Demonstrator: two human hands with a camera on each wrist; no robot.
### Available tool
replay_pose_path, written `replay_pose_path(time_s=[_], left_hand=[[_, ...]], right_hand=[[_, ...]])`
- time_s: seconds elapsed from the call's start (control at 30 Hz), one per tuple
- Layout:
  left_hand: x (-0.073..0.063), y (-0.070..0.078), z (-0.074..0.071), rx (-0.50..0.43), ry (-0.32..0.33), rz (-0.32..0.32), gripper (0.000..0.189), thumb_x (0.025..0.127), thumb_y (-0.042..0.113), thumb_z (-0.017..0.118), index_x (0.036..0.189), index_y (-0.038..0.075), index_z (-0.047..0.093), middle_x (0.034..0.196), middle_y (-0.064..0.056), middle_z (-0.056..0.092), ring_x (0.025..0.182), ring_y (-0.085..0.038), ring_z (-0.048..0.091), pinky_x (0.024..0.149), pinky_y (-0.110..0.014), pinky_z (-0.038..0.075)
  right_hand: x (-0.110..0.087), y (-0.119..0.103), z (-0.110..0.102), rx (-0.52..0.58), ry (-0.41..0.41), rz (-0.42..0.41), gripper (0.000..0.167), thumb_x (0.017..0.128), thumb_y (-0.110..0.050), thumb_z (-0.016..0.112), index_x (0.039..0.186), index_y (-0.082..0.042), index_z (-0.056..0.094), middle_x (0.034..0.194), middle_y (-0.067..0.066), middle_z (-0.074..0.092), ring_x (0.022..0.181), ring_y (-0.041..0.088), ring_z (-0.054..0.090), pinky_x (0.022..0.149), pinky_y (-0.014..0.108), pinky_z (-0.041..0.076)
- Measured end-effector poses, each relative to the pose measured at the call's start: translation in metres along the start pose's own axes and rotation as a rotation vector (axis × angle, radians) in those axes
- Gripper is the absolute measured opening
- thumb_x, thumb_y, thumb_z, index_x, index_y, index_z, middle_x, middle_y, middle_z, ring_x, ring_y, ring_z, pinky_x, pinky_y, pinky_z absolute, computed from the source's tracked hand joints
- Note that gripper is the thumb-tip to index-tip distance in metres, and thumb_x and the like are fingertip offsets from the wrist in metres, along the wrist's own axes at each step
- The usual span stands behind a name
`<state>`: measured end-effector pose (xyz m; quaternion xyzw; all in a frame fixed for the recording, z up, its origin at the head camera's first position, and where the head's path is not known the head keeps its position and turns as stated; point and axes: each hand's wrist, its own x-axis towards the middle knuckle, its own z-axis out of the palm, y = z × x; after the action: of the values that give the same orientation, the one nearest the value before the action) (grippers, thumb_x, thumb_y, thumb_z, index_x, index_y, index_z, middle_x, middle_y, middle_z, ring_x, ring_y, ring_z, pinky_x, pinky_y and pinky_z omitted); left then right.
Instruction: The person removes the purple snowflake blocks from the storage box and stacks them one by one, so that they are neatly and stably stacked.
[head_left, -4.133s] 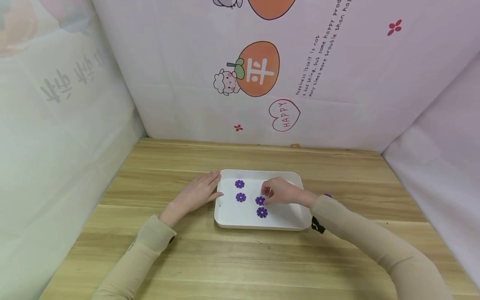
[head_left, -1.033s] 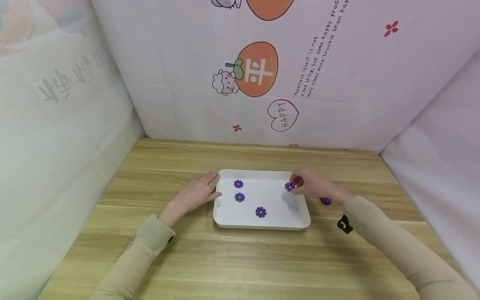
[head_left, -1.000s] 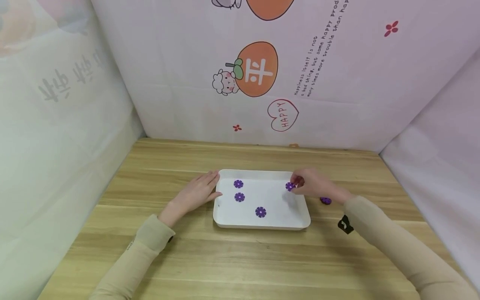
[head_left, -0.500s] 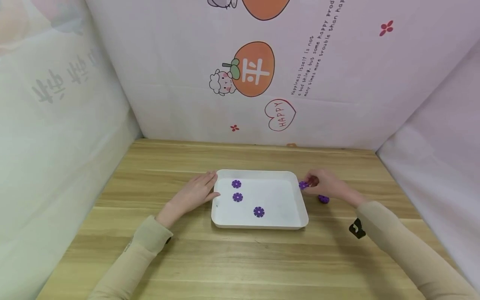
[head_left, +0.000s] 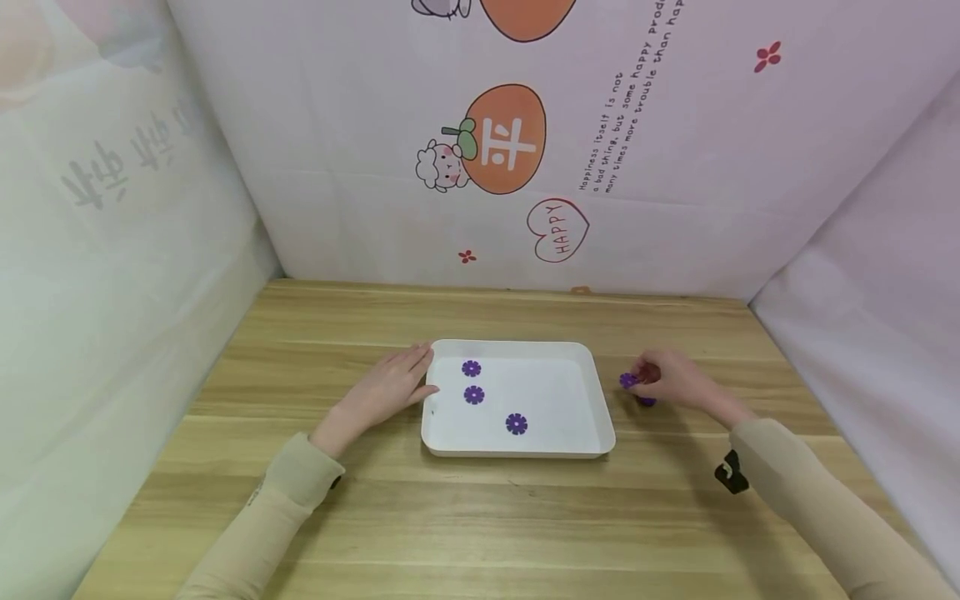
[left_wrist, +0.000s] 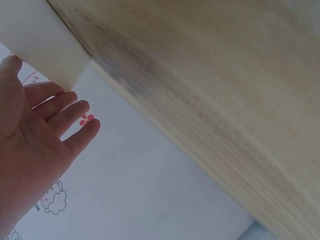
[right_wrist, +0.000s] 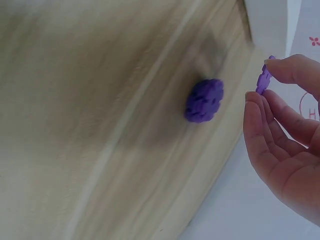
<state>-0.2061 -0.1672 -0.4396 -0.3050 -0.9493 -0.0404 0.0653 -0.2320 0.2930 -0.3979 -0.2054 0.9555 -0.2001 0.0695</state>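
One purple disc (right_wrist: 264,80) is pinched by the right hand (head_left: 675,382) over the table (head_left: 525,533), near a blurred purple pile (right_wrist: 204,101), probably stacked discs. Beside them, the white tray (head_left: 558,396) holds three loose discs (head_left: 474,395); the left hand (head_left: 384,390), fingers extended and grasping nothing, touches its left side.

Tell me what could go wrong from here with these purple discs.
The right hand pinches a notched purple disc by its edges, so it might slip and drop. Close by, the stack of purple discs on the table could be knocked askew if that hand comes down off-centre. The left hand rests at the left rim of the white tray; a nudge there might slide the three loose discs inside.
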Motion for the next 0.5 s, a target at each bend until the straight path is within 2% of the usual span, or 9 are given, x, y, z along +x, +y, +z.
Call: replay_pose_path(time_s=[0.2,0.5], left_hand=[[0.0,0.0,-0.001,-0.006,0.008,0.005,0.066,0.102,0.042,0.052,0.144,-0.008,0.045,0.152,-0.023,0.045,0.14,-0.037,0.047,0.116,-0.051,0.043],[0.0,-0.001,0.002,0.001,0.019,0.007,0.067,0.101,0.043,0.053,0.143,-0.008,0.046,0.151,-0.023,0.045,0.139,-0.037,0.048,0.115,-0.05,0.043]], right_hand=[[-0.003,0.014,0.004,-0.009,0.006,0.021,0.025,0.083,-0.015,0.078,0.096,0.004,0.068,0.088,0.014,0.071,0.079,0.021,0.067,0.071,0.033,0.059],[-0.009,0.027,0.008,0.009,-0.001,0.058,0.025,0.082,-0.015,0.078,0.097,0.002,0.068,0.092,0.016,0.072,0.083,0.026,0.069,0.078,0.044,0.061]])
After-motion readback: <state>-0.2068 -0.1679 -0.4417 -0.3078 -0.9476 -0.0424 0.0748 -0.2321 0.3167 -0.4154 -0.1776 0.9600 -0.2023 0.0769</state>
